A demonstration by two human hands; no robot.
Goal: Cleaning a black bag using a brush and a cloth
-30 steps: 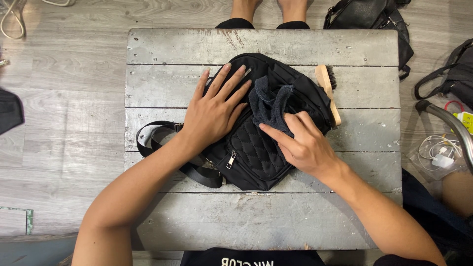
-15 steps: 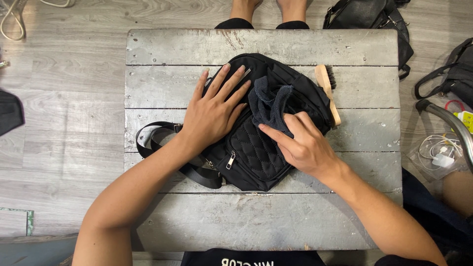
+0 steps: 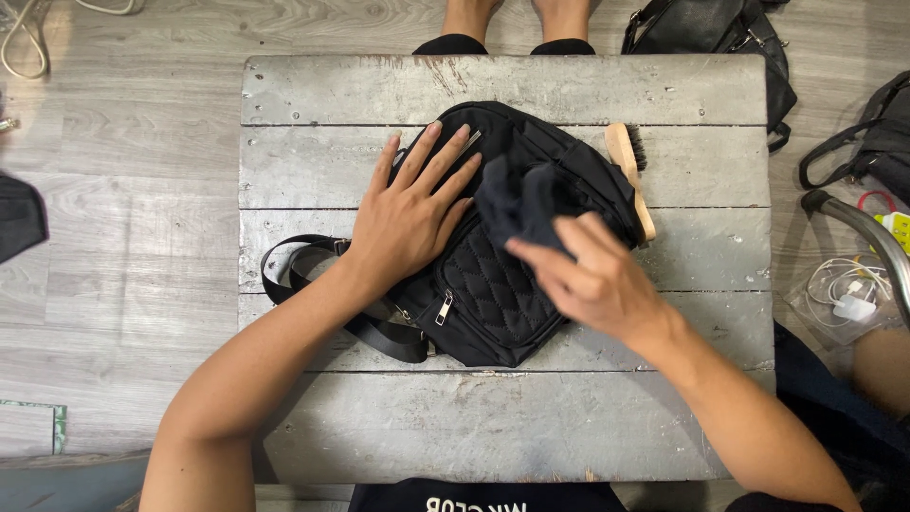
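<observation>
A black quilted bag [image 3: 493, 294] with a zip pocket lies in the middle of a grey wooden table [image 3: 379, 85]. My left hand [image 3: 408, 213] rests flat on the bag's left side, fingers spread. My right hand [image 3: 592, 275] holds a dark cloth [image 3: 517, 199] bunched against the top of the bag and looks slightly blurred. The bag's black strap [image 3: 294, 270] loops off to the left under my left forearm. A wooden brush [image 3: 630, 171] with dark bristles lies just right of the bag, partly hidden by it.
Another person's bare feet [image 3: 517, 19] stand at the table's far edge. A black handbag [image 3: 720, 38] sits on the floor at the top right, another dark bag [image 3: 867, 142] further right, with white cables [image 3: 848, 289] in a clear wrapper below it.
My right hand has shifted slightly left and down with the cloth across the bag. My left hand and the bag stay where they were.
</observation>
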